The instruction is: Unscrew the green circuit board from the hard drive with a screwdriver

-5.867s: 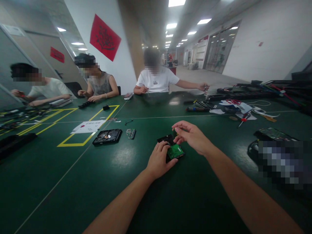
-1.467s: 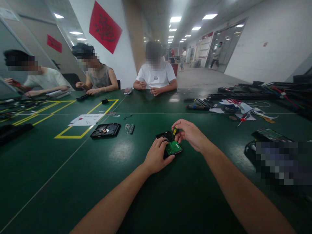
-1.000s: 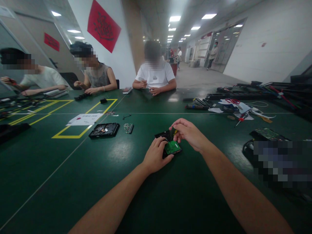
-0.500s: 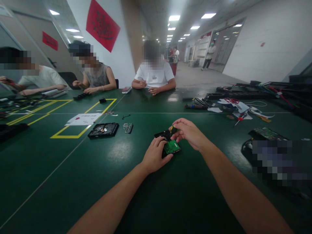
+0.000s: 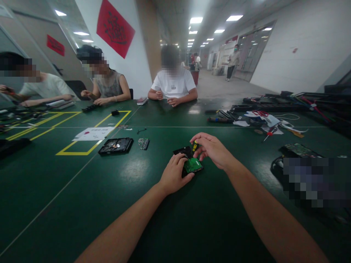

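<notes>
A hard drive (image 5: 194, 166) with a green circuit board facing up lies on the dark green table in front of me. My left hand (image 5: 173, 175) grips its near left side, fingers over the top and thumb along the front edge. Between the fingertips of my right hand (image 5: 213, 149) is a yellow-and-black screwdriver (image 5: 195, 146), held upright over the drive's far part. Its tip is too small to make out. To the left lie a black drive casing (image 5: 116, 145) and a small loose circuit board (image 5: 143, 143).
A red-handled screwdriver (image 5: 271, 132) lies right, near cables and papers (image 5: 260, 118). A circuit board (image 5: 300, 149) and a blurred-out object (image 5: 315, 182) sit at the right edge. Yellow tape (image 5: 74, 152) marks the table's left. Three people sit opposite; one (image 5: 174, 84) faces me.
My right fingers have shifted slightly around the screwdriver, and more of its yellow handle shows. The left hand and drive stay put. A person in the background has moved a little left.
</notes>
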A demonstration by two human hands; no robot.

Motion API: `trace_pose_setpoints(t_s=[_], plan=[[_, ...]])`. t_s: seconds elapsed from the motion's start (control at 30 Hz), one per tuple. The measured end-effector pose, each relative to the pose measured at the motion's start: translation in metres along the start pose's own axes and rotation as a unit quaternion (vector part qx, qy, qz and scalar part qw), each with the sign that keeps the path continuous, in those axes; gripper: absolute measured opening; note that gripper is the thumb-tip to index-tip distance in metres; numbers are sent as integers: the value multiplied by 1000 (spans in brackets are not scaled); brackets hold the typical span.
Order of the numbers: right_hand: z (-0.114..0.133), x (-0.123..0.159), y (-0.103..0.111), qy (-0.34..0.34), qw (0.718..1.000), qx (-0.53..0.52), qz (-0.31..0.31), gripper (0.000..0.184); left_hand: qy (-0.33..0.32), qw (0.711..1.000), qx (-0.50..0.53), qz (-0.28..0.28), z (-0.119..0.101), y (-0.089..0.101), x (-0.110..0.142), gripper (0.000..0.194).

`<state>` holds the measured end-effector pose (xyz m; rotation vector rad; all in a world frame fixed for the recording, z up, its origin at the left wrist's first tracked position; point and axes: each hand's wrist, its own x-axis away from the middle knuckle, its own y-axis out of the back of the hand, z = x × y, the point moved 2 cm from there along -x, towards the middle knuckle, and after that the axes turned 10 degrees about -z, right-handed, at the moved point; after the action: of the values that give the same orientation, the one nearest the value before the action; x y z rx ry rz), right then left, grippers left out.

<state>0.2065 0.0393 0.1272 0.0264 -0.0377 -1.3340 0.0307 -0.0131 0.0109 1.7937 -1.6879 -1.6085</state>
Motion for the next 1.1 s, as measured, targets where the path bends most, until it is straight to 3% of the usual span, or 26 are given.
trace_pose_setpoints(t_s=[0.3,0.53,0.77,1.1], plan=[[-1,-3,3,6,999,-19,-29,7,-1,1000,7,-6,0,0,0,55],[0,-2,2,16,1000,6,-6,7,-1,1000,8,-5,0,0,0,54],[-7,-10,9,3,998,-57,-38,12,-5,1000,4,-2,1,-2,0,54],[-6,-10,10,44,999,17,-21,25,-4,1000,8,-1,3,-3,1,54]])
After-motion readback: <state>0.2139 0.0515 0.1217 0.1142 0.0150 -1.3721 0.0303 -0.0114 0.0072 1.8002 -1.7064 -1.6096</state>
